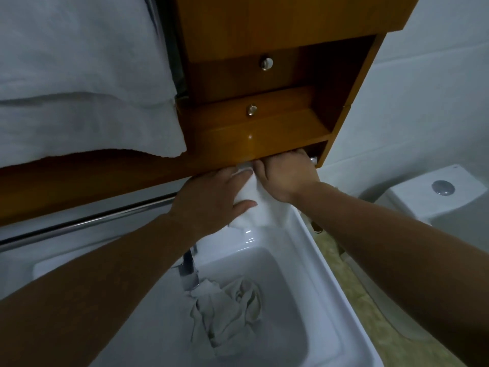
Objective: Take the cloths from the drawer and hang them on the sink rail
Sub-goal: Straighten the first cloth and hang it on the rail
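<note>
A big white towel (pixel 79 83) hangs over the upper left, and beside it a wooden cabinet (pixel 264 22) steps down toward the white sink (pixel 317 260). Two small drawers with metal knobs sit shut; the lowest drawer (pixel 315 152), tucked under the cabinet's bottom shelf, is where the work is. A steel rail (pixel 92 218) runs along the wall above the basin, bare along the stretch I can see.

Both hands meet at that drawer. The right hand (pixel 285 176) reaches into the opening with its fingers hidden inside, so I cannot tell whether its grip is closed. The left hand (pixel 209 200) lies with fingers spread and thumb underneath, pinching the white cloth (pixel 254 210) that spills from the drawer.

That cloth looks light, soft and limp, with no stiffness at all; it should bunch and sag wherever it is unsupported, and drag rather than slide. Best taken along one edge with both hands apart, I'd judge, so it opens flat for draping. Its long run goes from the drawer mouth down toward the sink's back corner, free end lowest.

A second, greyish cloth (pixel 227 313) lies crumpled in the basin under the tap (pixel 189 271), with no clear direction to it.
</note>
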Available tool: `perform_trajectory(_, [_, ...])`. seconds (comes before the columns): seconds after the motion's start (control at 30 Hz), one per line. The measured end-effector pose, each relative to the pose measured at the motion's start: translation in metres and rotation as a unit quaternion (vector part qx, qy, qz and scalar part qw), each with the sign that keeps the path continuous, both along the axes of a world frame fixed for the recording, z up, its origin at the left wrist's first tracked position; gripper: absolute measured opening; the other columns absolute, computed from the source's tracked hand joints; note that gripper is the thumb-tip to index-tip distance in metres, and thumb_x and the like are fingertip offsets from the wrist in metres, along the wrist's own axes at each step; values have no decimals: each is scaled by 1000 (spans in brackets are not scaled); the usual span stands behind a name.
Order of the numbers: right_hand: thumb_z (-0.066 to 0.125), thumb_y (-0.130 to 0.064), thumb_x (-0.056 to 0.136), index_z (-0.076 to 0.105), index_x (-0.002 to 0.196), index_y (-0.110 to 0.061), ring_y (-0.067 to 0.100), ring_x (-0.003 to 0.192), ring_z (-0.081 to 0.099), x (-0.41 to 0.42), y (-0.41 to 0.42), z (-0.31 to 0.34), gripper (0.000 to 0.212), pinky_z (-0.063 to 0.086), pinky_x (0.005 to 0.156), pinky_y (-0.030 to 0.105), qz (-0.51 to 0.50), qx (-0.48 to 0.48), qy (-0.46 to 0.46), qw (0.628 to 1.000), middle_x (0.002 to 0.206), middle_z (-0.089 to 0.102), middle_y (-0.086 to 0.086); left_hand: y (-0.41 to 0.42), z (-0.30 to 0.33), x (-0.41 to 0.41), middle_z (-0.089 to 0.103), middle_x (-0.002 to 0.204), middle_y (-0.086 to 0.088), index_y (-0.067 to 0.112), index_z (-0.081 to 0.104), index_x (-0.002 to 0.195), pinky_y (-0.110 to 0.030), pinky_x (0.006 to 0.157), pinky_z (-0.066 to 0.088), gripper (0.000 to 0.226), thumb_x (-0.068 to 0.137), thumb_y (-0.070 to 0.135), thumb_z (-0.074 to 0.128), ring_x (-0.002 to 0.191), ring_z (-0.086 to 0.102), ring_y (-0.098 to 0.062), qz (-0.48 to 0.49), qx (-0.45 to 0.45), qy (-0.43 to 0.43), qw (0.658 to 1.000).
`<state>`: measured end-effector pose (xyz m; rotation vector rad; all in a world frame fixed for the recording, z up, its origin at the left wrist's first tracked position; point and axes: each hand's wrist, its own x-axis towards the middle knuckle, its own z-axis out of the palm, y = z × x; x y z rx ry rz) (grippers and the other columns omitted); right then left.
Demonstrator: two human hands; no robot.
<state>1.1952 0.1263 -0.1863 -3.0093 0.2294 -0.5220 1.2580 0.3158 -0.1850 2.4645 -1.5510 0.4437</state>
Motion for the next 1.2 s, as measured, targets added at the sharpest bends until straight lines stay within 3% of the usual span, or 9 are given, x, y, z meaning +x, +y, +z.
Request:
perform_trajectory(0.13, [39,-37,102,44,66,-27,9,50,36,12,-6,3,37,22,52,24,5,43,27,999,56,38,-9,-4,-6,-2,57,134,-4,23,34,146,-36,87,52,73,87,64,50,117,58,-23,92,62,49,993])
perform_trajectory(0.23, [39,-36,101,45,70,-26,16,54,42,15,-5,4,34,26,52,25,10,44,34,998,58,38,-7,2,-7,10,66,102,-2,23,43,134,-29,64,45,59,92,64,38,91,64,-18,139,94,40,985])
perform_trajectory(0.33, [39,-35,99,43,70,-25,24,56,49,9,-2,3,31,31,54,29,34,27,-44,998,58,37,-6,5,-3,11,51,72,5,23,49,119,-23,50,27,52,92,65,36,64,49,-12,126,110,1,986])
perform_trajectory(0.5, [36,-43,102,66,92,-17,32,77,62,-7,0,-15,42,42,80,41,59,-79,-73,992,82,68,7,5,2,10,50,71,4,22,43,125,-24,44,17,58,92,67,29,58,42,-11,120,127,-9,985])
perform_trajectory(0.7, [32,-45,103,66,92,-16,30,74,62,-6,-1,-16,46,42,78,39,60,-92,-69,992,79,68,7,13,-5,18,53,77,2,35,10,153,-19,42,18,68,94,63,27,48,29,-3,58,138,-42,988])
perform_trajectory(0.8, [27,-47,102,66,82,-16,29,66,61,1,-2,-9,54,44,69,37,77,-82,-52,992,69,66,6,12,-4,19,59,88,1,34,22,150,-22,46,21,59,96,58,26,59,35,-6,60,114,-9,992])
perform_trajectory(0.93, [27,-46,101,65,74,-19,26,58,56,12,-6,-4,53,49,58,37,73,-43,-17,996,61,57,1,17,-13,22,61,67,-3,22,50,137,-18,45,18,51,96,50,36,49,34,-9,44,102,-43,993])
perform_trajectory(1.1, [38,-35,97,46,80,-32,17,79,45,29,-6,11,19,43,82,33,91,51,35,994,71,39,-15,20,-18,25,62,67,-8,15,55,127,-23,44,36,49,96,50,39,50,57,-23,41,73,-42,996])
perform_trajectory(1.2, [40,-37,99,50,81,-29,18,75,50,25,-6,11,22,44,72,32,66,64,40,995,68,42,-13,24,-23,24,62,69,-9,13,53,131,-22,44,32,52,98,50,39,49,55,-21,46,76,-92,992])
